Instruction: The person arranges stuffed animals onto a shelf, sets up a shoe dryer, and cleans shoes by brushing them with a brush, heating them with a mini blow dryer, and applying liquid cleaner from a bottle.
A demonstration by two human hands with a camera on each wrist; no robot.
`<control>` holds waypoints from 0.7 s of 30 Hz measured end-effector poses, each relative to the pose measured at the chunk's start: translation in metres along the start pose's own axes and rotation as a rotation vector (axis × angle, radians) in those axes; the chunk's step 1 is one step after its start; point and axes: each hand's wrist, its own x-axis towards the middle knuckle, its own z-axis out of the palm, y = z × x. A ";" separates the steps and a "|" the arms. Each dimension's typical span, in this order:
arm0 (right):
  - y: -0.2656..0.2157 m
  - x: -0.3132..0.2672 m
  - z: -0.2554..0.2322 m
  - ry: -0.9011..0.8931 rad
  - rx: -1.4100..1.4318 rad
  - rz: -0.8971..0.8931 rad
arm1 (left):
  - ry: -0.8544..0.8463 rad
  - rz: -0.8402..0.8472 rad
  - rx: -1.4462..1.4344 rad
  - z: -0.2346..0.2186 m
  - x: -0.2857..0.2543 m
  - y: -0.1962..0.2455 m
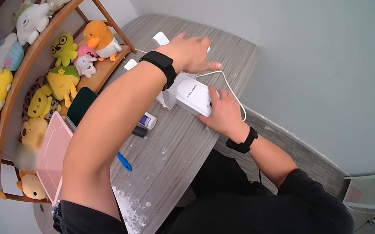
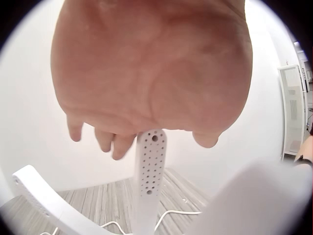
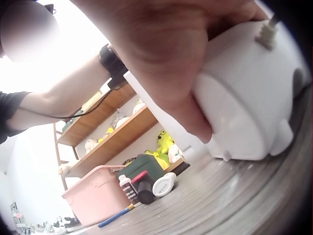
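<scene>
A white shoe dryer (image 1: 192, 95) with a corded body and several upright arms stands on the table. My right hand (image 1: 225, 114) grips the near end of its body, thumb low on one side and fingers over the top. In the right wrist view the cord enters the rounded end of the body (image 3: 239, 98) beside that hand. My left hand (image 1: 191, 55) reaches across with fingers extended and thumb spread. From the left wrist, the palm (image 2: 151, 68) is over a perforated arm (image 2: 150, 166), whose tip overlaps the hand's lower edge. Another arm (image 2: 54, 200) curves out to the left.
A white cord (image 1: 229, 84) loops along the table's right side. A white bottle (image 1: 148, 120), a dark cylinder (image 1: 139, 132) and a blue-handled tool (image 1: 124, 161) lie left of the dryer. Beyond are a pink bin (image 1: 55, 150), a dark green container (image 1: 81, 105) and a shelf (image 1: 40, 35) of plush toys.
</scene>
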 end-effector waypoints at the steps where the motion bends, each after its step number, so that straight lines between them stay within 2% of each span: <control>1: 0.001 -0.001 0.002 -0.022 -0.014 0.003 | 0.008 -0.002 0.000 0.002 -0.001 0.000; 3: 0.001 -0.002 0.003 -0.004 -0.026 -0.008 | 0.188 0.043 0.147 0.005 -0.009 -0.008; 4: 0.000 -0.002 0.004 0.010 -0.032 -0.007 | 0.186 0.027 0.155 -0.001 -0.016 -0.018; 6: -0.001 -0.002 0.004 0.007 -0.008 -0.009 | 0.356 -0.100 0.024 -0.017 -0.035 -0.047; 8: -0.001 -0.002 0.003 0.007 -0.005 0.000 | 0.613 -0.316 -0.229 0.009 -0.057 -0.099; 10: 0.000 -0.003 0.005 0.014 0.001 -0.011 | 0.498 -0.617 -0.600 0.042 -0.085 -0.139; 11: 0.001 -0.002 0.005 0.019 -0.004 -0.014 | 0.372 -0.679 -0.729 0.064 -0.091 -0.162; 13: 0.003 -0.001 0.004 0.004 -0.008 -0.027 | 0.441 -0.510 -1.486 0.089 -0.115 -0.134; 14: 0.004 0.000 0.003 0.014 -0.035 -0.053 | 0.449 -0.513 -1.486 0.104 -0.117 -0.130; 16: 0.001 -0.004 0.004 0.020 -0.056 -0.068 | 0.740 -0.279 -1.627 0.145 -0.116 -0.128; 17: 0.000 0.000 0.002 -0.043 -0.066 -0.049 | 0.755 -0.225 -1.568 0.153 -0.121 -0.117; 19: -0.001 0.005 -0.003 -0.097 -0.090 -0.038 | 0.911 -0.080 -1.371 0.172 -0.117 -0.080; 20: -0.003 0.005 -0.002 -0.097 -0.084 -0.022 | 0.921 -0.079 -1.375 0.183 -0.111 -0.074; 21: -0.005 0.005 -0.001 -0.099 -0.077 -0.003 | 0.958 -0.104 -1.240 0.194 -0.105 -0.070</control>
